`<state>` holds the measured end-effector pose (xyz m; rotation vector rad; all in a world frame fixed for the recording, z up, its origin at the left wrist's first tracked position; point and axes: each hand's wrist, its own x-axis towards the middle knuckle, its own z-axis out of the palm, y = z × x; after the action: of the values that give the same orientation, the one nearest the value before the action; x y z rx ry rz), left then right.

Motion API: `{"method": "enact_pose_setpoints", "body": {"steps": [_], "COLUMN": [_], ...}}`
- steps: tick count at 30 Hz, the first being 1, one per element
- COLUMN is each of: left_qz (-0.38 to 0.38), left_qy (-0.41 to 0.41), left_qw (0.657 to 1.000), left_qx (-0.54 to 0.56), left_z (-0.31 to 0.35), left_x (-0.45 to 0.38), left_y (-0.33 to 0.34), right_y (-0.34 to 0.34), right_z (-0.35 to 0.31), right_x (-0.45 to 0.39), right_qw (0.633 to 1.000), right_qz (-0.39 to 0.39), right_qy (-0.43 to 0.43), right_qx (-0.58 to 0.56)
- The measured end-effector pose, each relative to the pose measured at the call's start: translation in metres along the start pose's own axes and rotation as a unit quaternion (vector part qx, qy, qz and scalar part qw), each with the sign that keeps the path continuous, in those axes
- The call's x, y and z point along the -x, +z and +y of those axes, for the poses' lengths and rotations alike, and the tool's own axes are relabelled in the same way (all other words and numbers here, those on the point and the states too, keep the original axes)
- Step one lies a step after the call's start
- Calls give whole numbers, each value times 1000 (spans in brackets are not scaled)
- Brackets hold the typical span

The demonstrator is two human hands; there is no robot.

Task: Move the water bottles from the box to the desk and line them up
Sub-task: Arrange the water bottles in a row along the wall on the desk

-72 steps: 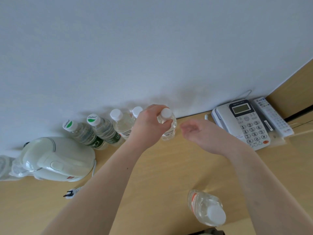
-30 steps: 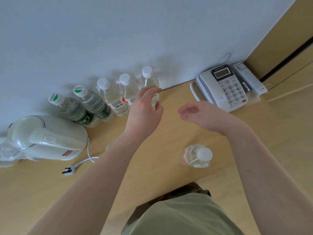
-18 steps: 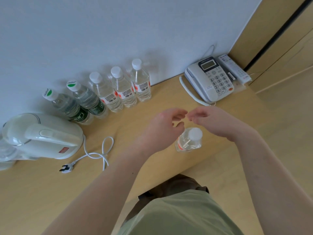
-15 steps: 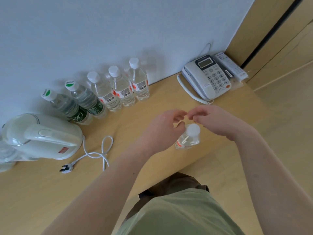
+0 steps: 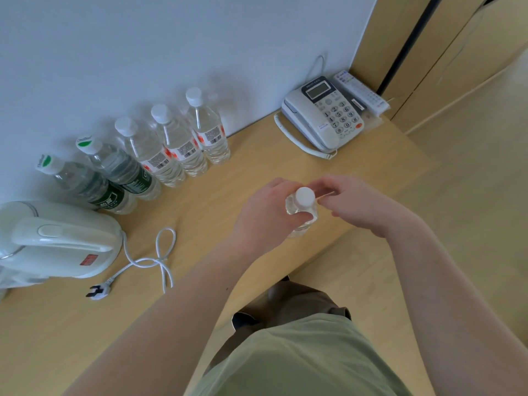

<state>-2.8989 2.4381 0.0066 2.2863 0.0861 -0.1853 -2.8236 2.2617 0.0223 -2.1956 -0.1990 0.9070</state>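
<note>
Gripping the clear plastic water bottle with a white cap (image 5: 300, 210) around its shoulder, the left hand (image 5: 268, 215) has its fingers curled about it near the front edge of the pale wooden desk (image 5: 234, 172). The right hand (image 5: 354, 202) sits just beside the cap, fingers loosely bent; whether it touches the bottle cannot be told, and it seems to hold nothing. Five bottles stand in a row along the white wall (image 5: 200, 38): two green-labelled bottles (image 5: 114, 178) at the left, then three clear red-labelled bottles (image 5: 183, 141). The step in hand looks like carrying this bottle to the row. The next move calls for setting it upright just right of the last bottle, short of the white desk telephone (image 5: 323, 115).
</note>
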Motion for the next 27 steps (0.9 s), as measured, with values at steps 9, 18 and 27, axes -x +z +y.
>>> {"method": "enact_pose_setpoints", "body": {"steps": [9, 18, 27], "left_qz": [40, 84, 131], "left_qy": [-7, -20, -64], "left_qw": [999, 996, 989], "left_qx": [10, -28, -29], "left_z": [-5, -10, -20], "left_x": [-19, -57, -98], "left_y": [-15, -44, -63], "right_y": [-7, -23, -32], "right_z": [-8, -29, -51], "right_x": [-11, -48, -99], "right_qw": [1000, 999, 997], "right_qz": [-3, -18, -32], "right_qy": [-9, -35, -65], "right_qx": [1, -7, -6]}}
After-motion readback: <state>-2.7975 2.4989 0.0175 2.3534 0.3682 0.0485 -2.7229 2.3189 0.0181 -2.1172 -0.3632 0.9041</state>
